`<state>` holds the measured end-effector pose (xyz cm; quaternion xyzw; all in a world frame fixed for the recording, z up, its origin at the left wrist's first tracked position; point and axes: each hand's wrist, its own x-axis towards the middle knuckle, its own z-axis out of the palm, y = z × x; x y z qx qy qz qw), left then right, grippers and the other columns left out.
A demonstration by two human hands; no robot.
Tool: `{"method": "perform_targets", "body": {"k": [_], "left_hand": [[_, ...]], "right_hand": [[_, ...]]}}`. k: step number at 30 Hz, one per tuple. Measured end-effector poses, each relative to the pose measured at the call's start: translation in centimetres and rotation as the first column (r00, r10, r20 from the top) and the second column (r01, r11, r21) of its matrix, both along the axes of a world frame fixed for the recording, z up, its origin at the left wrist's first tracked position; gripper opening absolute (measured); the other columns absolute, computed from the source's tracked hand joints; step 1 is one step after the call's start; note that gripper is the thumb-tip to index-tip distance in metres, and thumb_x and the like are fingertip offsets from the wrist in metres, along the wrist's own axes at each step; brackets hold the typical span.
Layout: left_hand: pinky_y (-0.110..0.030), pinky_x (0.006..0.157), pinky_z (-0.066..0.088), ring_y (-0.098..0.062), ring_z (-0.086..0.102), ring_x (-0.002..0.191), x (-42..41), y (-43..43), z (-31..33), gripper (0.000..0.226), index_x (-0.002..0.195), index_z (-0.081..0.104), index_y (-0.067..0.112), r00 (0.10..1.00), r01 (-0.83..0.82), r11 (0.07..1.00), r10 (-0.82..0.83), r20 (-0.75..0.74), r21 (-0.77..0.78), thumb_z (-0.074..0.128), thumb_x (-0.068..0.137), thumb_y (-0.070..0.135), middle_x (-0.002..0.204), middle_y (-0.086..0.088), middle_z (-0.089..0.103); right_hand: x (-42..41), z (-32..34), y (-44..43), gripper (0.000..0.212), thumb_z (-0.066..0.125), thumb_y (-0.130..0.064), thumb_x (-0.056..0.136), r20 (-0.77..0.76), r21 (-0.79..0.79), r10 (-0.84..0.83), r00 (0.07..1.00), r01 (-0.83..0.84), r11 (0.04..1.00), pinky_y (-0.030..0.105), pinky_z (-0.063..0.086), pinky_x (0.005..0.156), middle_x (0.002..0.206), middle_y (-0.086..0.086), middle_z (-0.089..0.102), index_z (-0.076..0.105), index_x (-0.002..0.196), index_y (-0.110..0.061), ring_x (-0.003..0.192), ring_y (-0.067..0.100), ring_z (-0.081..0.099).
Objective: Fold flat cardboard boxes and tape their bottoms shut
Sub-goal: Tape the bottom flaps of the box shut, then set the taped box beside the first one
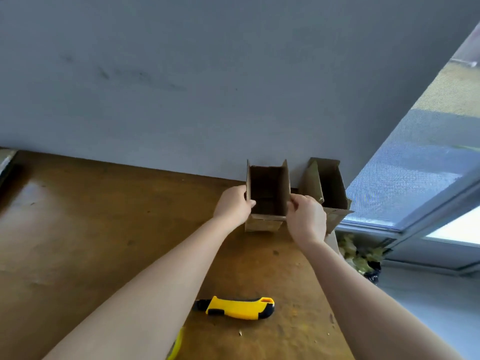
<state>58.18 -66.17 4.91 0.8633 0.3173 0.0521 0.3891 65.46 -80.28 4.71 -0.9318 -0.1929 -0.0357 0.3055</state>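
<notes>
An open-topped brown cardboard box (267,193) stands upright on the wooden table (91,229), close to the grey wall. My left hand (233,205) grips its left wall, thumb over the rim. My right hand (307,216) pinches its right wall near the front corner. A second cardboard box (330,188) stands just to the right, at the table's corner, its top flaps up; my right hand hides part of it.
A yellow and black utility knife (236,307) lies on the table between my forearms. A yellow object (176,346) peeks out under my left forearm. A window (428,165) runs along the right, past the table edge. Crumpled yellowish material (361,255) sits below the corner.
</notes>
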Motion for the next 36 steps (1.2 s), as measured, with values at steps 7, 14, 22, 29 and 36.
{"method": "perform_targets", "body": {"k": [7,14,22,29,36], "left_hand": [[-0.032,0.103,0.039,-0.025,0.043,0.133,4.9,-0.3,-1.3,0.052,0.145,0.037,0.011,0.996,0.08,0.993,-0.075,-0.058,0.091,0.052,0.098,0.026,0.147,-0.008,0.044],[-0.035,0.1,0.044,-0.025,0.046,0.129,5.8,-0.3,-1.7,0.049,0.144,0.038,0.011,0.978,0.198,0.965,-0.183,-0.1,0.173,0.041,0.101,0.035,0.144,-0.008,0.047],[-0.038,0.105,0.037,-0.026,0.036,0.137,2.4,0.7,-0.8,0.055,0.148,0.029,0.013,0.96,0.262,0.915,-0.217,-0.176,0.307,0.03,0.102,0.043,0.151,-0.01,0.037],[-0.036,0.092,0.043,-0.024,0.049,0.12,-5.2,2.7,1.1,0.047,0.136,0.046,0.012,0.969,0.22,0.78,-0.108,-0.22,0.586,0.041,0.099,0.04,0.13,-0.006,0.054],[-0.037,0.102,0.038,-0.021,0.042,0.13,-15.2,3.4,2.0,0.043,0.134,0.051,0.015,0.96,0.136,0.727,0.071,-0.27,0.673,0.046,0.097,0.037,0.139,-0.002,0.05]], "right_hand": [[3.3,-0.5,0.3,0.021,0.048,-0.018,0.098,0.048,-0.268,-0.073,0.996,0.083,0.96,0.026,0.025,0.052,0.096,0.004,0.063,0.069,0.101,-0.013,0.072,0.023,0.049],[3.9,-0.8,0.4,0.019,0.048,-0.014,0.098,0.011,-0.325,-0.042,0.999,0.043,0.945,0.027,0.027,0.053,0.099,0.004,0.063,0.065,0.105,-0.012,0.079,0.027,0.058],[2.7,-0.2,-0.5,0.016,0.048,-0.019,0.098,-0.014,-0.319,0.006,1.0,-0.01,0.948,0.033,0.038,0.062,0.106,0.008,0.057,0.055,0.11,-0.011,0.091,0.032,0.061],[-0.5,1.2,-2.2,0.038,0.056,-0.022,0.093,0.119,-0.32,0.135,0.984,-0.091,0.943,0.037,0.044,0.082,0.117,0.008,0.055,0.05,0.13,-0.019,0.109,0.028,0.049],[-6.2,2.1,-2.2,0.04,0.056,-0.033,0.092,0.137,-0.378,0.361,0.922,-0.288,0.88,0.038,0.038,0.097,0.128,0.005,0.054,0.051,0.13,-0.02,0.119,0.027,0.048]]}}
